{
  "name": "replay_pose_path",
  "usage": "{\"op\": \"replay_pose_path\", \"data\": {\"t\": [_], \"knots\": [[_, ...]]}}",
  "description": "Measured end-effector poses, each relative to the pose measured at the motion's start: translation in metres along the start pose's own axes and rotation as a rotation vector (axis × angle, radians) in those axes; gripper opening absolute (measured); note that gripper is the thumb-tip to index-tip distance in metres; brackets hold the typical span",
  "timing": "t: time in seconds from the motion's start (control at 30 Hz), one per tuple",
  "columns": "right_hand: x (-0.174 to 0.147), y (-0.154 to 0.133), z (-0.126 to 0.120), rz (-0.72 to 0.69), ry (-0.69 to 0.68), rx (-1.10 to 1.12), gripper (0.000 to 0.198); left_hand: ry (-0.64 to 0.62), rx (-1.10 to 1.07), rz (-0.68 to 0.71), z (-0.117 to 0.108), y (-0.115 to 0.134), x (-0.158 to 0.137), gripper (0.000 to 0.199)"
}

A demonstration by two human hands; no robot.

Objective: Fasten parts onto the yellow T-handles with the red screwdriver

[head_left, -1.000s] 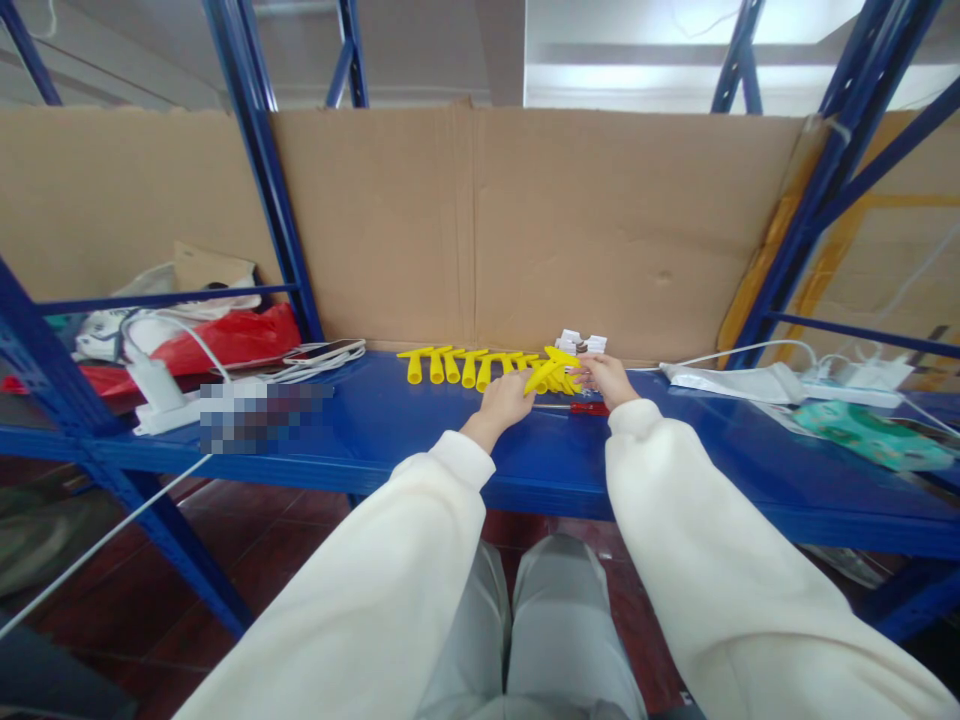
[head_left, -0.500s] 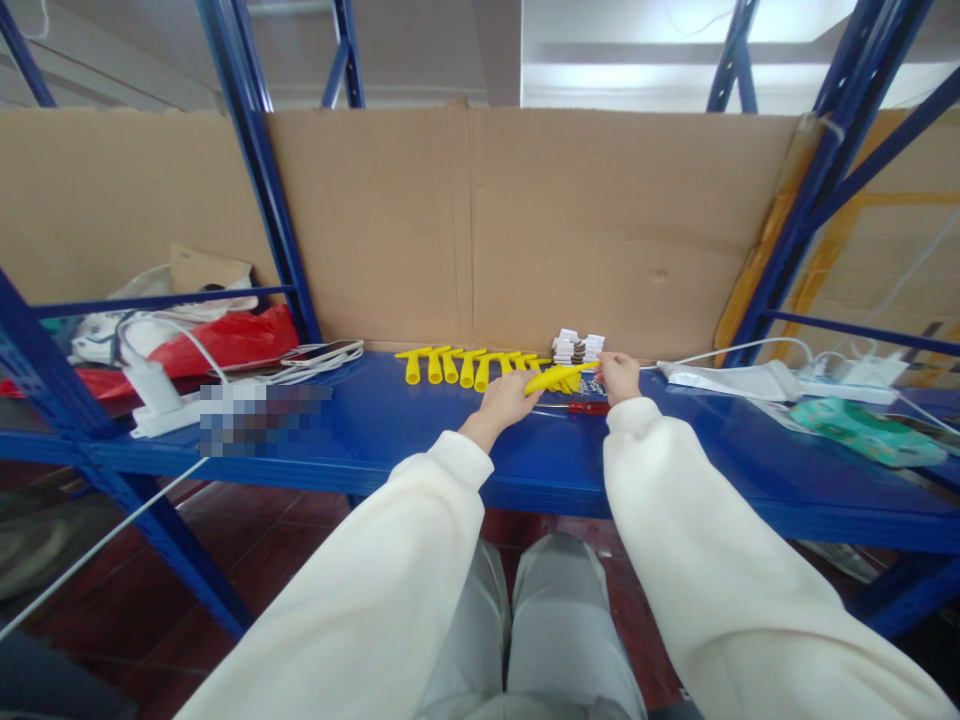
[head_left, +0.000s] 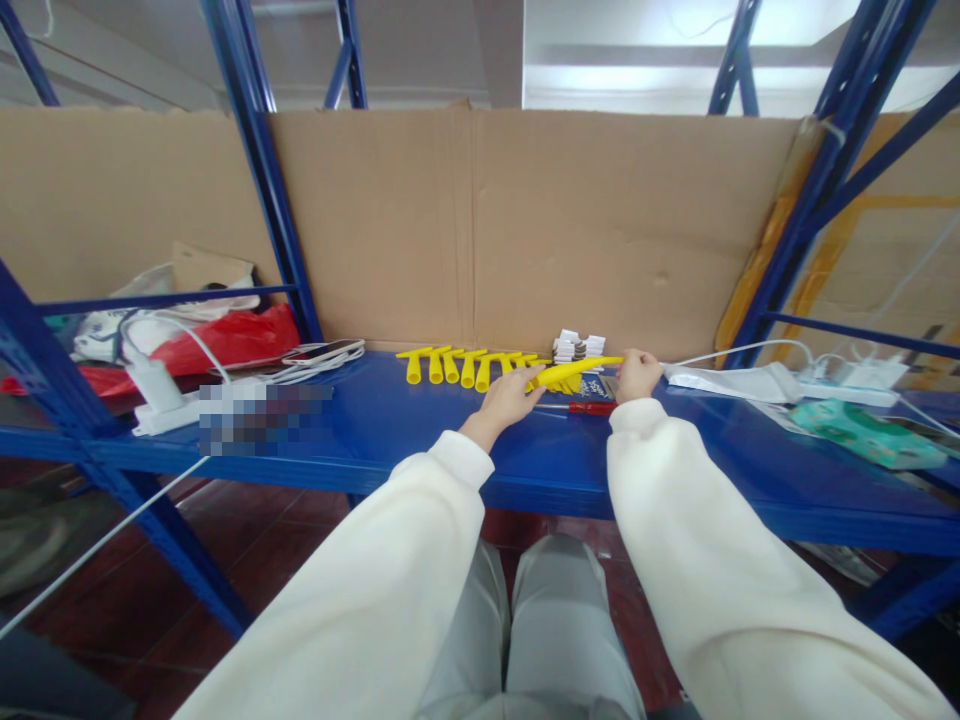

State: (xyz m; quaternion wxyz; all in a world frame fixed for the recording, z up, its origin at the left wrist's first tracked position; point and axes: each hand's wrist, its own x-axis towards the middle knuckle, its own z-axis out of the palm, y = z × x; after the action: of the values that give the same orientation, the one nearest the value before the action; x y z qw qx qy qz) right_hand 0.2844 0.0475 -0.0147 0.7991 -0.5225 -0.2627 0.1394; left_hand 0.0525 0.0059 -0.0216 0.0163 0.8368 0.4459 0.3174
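My left hand point(head_left: 510, 397) is closed around the round end of a yellow plastic T-shaped tool point(head_left: 574, 374), which points to the right just above the shelf. At its far tip is my right hand point(head_left: 638, 376), fingers bent and pressed together; whether they grip the tip or a small part is hidden. Several like yellow pieces point(head_left: 469, 374) lie in a row to the left. Under the held one are more yellow parts, a dark printed packet point(head_left: 598, 387) and a screwdriver with a red handle point(head_left: 591, 408). White clip-like pieces point(head_left: 578, 347) are stacked behind.
A cardboard panel point(head_left: 600, 220) closes off the back of the blue shelf point(head_left: 420, 440). On the left are a power strip point(head_left: 187, 408), a phone point(head_left: 324, 352) with cables and a red bag point(head_left: 232, 340). A green packet point(head_left: 866, 432) and a white pouch point(head_left: 739, 381) lie right.
My right hand has moved a little to the right, and more of the yellow tool's thin end shows. My left hand keeps its hold in nearly the same place.
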Motion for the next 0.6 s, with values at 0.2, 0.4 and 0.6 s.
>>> {"op": "replay_pose_path", "data": {"t": [0.2, 0.4, 0.6], "knots": [[0.004, 0.004, -0.002, -0.054, -0.022, -0.030, 0.016, -0.015, -0.004, -0.009, -0.001, 0.001, 0.000, 0.048], [0.010, 0.011, -0.002, -0.087, -0.105, -0.091, 0.015, 0.008, -0.041, -0.059, -0.001, -0.002, 0.003, 0.051], [0.000, 0.002, 0.001, -0.128, -0.143, -0.071, 0.016, -0.043, -0.127, -0.126, 0.004, -0.009, 0.006, 0.043]]}}
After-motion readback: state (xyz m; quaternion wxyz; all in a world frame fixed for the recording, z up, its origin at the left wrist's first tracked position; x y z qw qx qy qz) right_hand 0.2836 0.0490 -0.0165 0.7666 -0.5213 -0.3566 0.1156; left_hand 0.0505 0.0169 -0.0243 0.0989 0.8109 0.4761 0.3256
